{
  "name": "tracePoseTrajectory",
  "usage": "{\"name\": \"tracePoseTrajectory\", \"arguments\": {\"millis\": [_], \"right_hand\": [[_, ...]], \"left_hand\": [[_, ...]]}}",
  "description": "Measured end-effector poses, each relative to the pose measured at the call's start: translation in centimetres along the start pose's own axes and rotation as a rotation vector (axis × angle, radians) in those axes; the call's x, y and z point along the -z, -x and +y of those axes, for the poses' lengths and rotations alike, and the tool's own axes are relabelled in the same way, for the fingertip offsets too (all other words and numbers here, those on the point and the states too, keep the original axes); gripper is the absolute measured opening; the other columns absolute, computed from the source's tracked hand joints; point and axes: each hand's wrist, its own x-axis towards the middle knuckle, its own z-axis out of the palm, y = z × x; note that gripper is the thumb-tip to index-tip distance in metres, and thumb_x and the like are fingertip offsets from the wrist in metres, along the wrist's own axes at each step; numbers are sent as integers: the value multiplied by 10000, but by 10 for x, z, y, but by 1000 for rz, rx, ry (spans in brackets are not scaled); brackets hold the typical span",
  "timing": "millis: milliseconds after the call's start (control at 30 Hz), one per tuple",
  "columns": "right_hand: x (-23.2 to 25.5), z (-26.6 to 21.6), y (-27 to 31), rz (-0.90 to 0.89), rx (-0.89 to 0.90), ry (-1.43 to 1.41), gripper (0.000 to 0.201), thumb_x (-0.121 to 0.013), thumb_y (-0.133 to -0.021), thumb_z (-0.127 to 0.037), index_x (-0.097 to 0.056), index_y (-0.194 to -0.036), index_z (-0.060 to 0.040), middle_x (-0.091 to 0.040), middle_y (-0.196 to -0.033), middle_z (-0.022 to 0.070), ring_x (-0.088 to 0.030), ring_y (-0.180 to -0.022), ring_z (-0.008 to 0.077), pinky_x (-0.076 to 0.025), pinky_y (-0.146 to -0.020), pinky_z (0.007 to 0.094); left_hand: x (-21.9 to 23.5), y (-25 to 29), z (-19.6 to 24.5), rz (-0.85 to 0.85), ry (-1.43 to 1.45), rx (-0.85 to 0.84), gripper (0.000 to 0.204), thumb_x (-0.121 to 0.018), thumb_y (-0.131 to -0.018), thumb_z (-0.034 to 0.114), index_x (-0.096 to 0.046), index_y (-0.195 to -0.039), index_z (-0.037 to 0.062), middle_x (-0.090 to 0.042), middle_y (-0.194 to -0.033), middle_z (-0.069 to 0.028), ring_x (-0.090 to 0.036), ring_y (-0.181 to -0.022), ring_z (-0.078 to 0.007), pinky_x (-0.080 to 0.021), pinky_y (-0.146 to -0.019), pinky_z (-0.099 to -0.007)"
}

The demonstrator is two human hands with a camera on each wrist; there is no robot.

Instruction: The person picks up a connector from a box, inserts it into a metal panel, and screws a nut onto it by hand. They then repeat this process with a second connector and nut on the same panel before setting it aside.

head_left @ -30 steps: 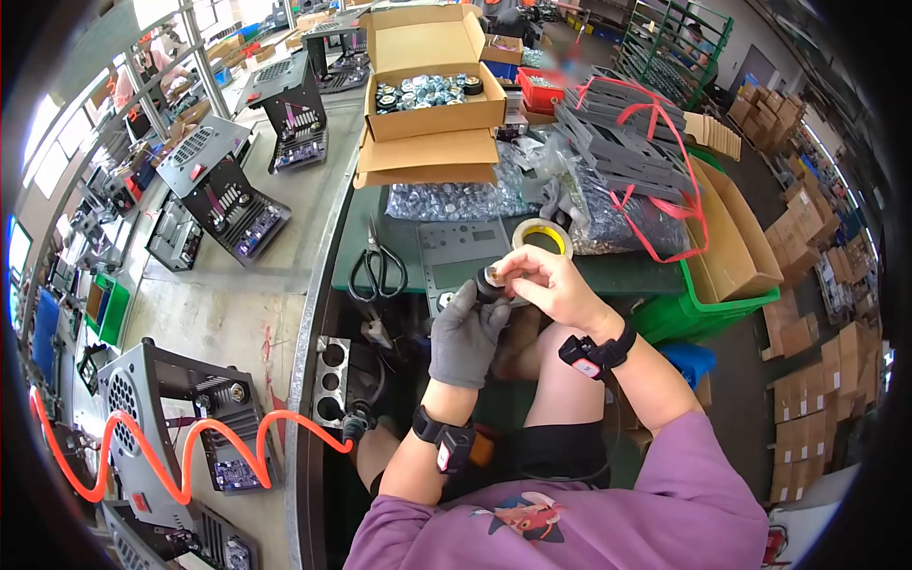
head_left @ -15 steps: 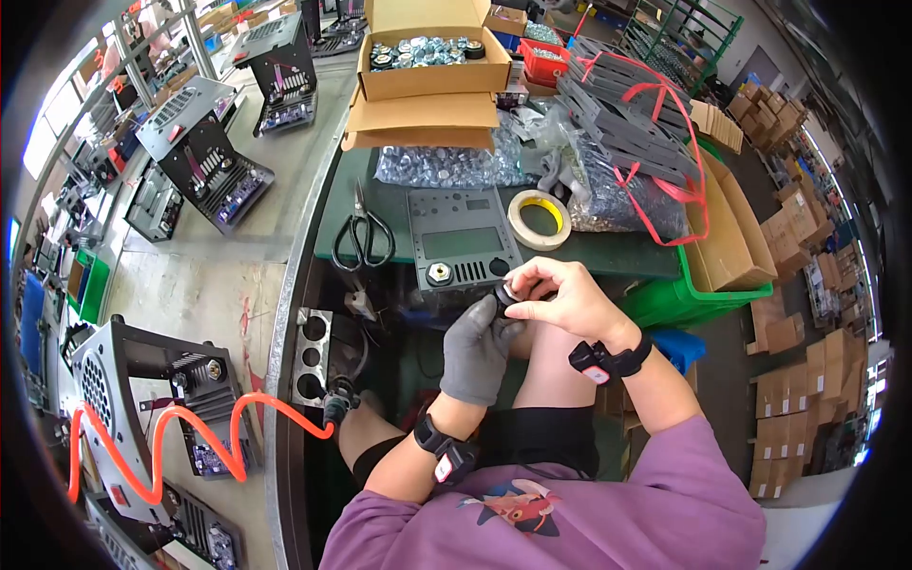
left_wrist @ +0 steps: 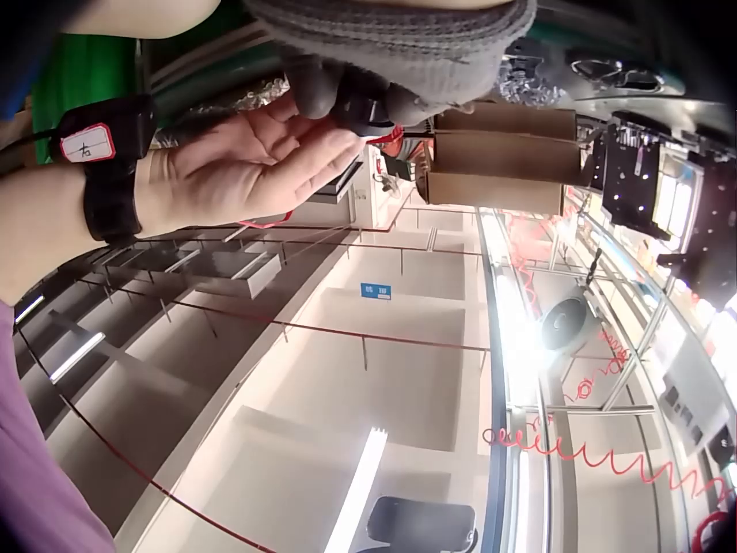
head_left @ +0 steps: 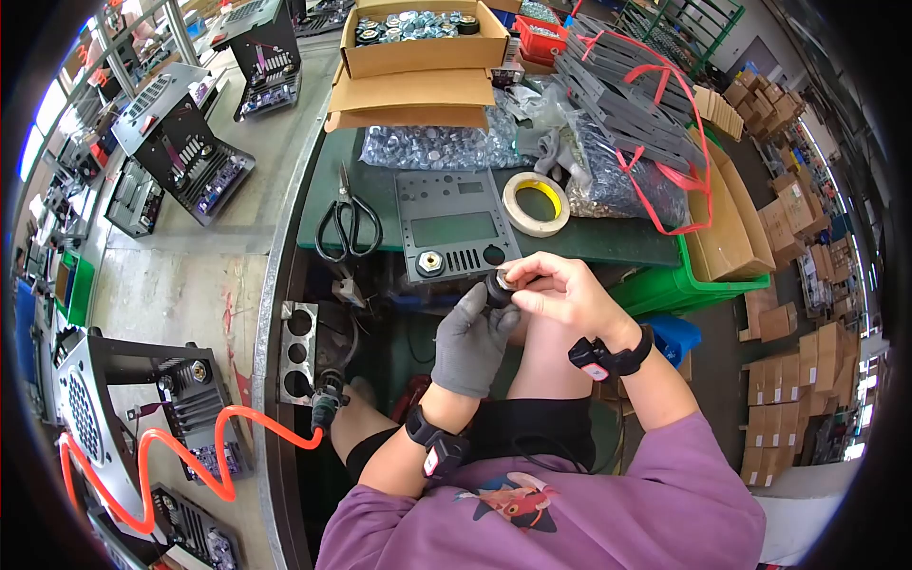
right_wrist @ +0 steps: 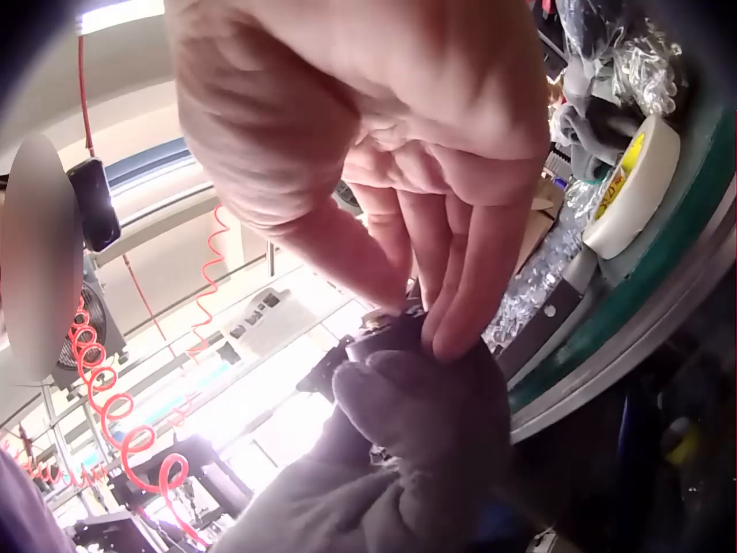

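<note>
My gloved left hand [head_left: 470, 347] grips a small black round fitting [head_left: 498, 291] from below, just in front of the table edge. From the right, my bare right hand [head_left: 570, 299] pinches the fitting's light-coloured top end between thumb and fingertips. In the right wrist view, gloved fingers [right_wrist: 420, 403] wrap the dark fitting and hide most of it. A grey metal panel [head_left: 451, 201] lies on the green table [head_left: 608, 252] just beyond the hands. One of its lower corners bears a hex nut [head_left: 429, 264]; the other has a round hole.
Black-handled scissors [head_left: 349, 228] lie left of the panel, a tape roll [head_left: 514, 204] right of it. Behind stand a cardboard box [head_left: 423, 59] of metal parts and bagged parts [head_left: 432, 147]. An orange coiled hose [head_left: 228, 427] crosses the left bench; a green bin [head_left: 636, 306] stands right.
The head view has tilted, so the panel and scissors show more fully and the bench shifts left. Both hands stay together on the black fitting, the right fingers moving at its top.
</note>
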Motion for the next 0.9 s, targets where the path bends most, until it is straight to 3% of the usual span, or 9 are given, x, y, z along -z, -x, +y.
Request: {"name": "tracePoseTrajectory", "arguments": {"millis": [233,333,433,500,567,633,700,767,900], "right_hand": [[-4,1,4,34,121,388,261,-755,-785,-161,-615,-958,-23,-656,-862,25,-642,-760,103,-521,-723,252],[8,4,1,33,134,301,223,-745,-784,-121,-632,-943,-11,-660,-945,52,-630,-753,91,-519,-704,241],[15,9,-7,118,152,254,224,-736,-785,-99,-635,-950,14,-649,-1042,80,-620,-767,88,-518,-683,232],[4,14,-13,192,80,339,228,-727,-788,-95,-628,-959,20,-642,-1061,95,-624,-782,114,-523,-679,242],[-3,28,-15,116,233,506,215,-716,-792,-105,-628,-954,7,-628,-1098,130,-637,-800,192,-532,-683,286],[-8,30,-9,103,228,496,213,-717,-793,-114,-629,-945,8,-623,-1117,135,-641,-841,204,-531,-710,296],[-11,24,-2,107,343,585,214,-719,-792,-111,-629,-940,15,-623,-1124,134,-639,-882,209,-523,-746,300],[-18,13,6,165,217,401,183,-729,-758,-55,-630,-896,14,-634,-1118,138,-624,-941,226,-480,-850,318],[-22,13,10,181,296,449,205,-736,-765,-73,-638,-920,19,-634,-1123,133,-630,-922,234,-504,-805,319]], "left_hand": [[7,1,-3,57,-19,25,281,-475,-961,170,-515,-1172,-11,-614,-1061,-104,-622,-941,-183,-559,-790,-304],[22,2,-7,14,-37,26,271,-508,-936,186,-560,-1154,32,-621,-1076,-79,-609,-908,-154,-514,-761,-280],[48,-11,-10,147,33,19,238,-488,-940,164,-565,-1134,48,-605,-1069,-83,-583,-915,-159,-498,-779,-307],[68,-29,-12,128,-280,-121,226,-484,-943,164,-565,-1118,47,-590,-1065,-85,-560,-917,-170,-479,-809,-323],[88,-52,-14,138,-292,-128,261,-459,-935,153,-539,-1148,25,-587,-1107,-112,-568,-976,-212,-478,-848,-349],[87,-64,-10,-71,-166,-5,213,-475,-900,48,-544,-1094,-5,-593,-1164,-116,-584,-1048,-175,-482,-878,-277],[88,-65,-11,-111,-131,18,261,-466,-896,83,-530,-1136,4,-573,-1222,-124,-574,-1090,-189,-463,-927,-298],[74,-58,-10,-302,164,48,299,-433,-910,120,-514,-1175,7,-576,-1213,-122,-564,-1105,-217,-441,-961,-327],[67,-56,-13,-289,201,69,326,-404,-917,137,-502,-1195,-1,-575,-1195,-130,-562,-1089,-232,-429,-973,-338]]}}
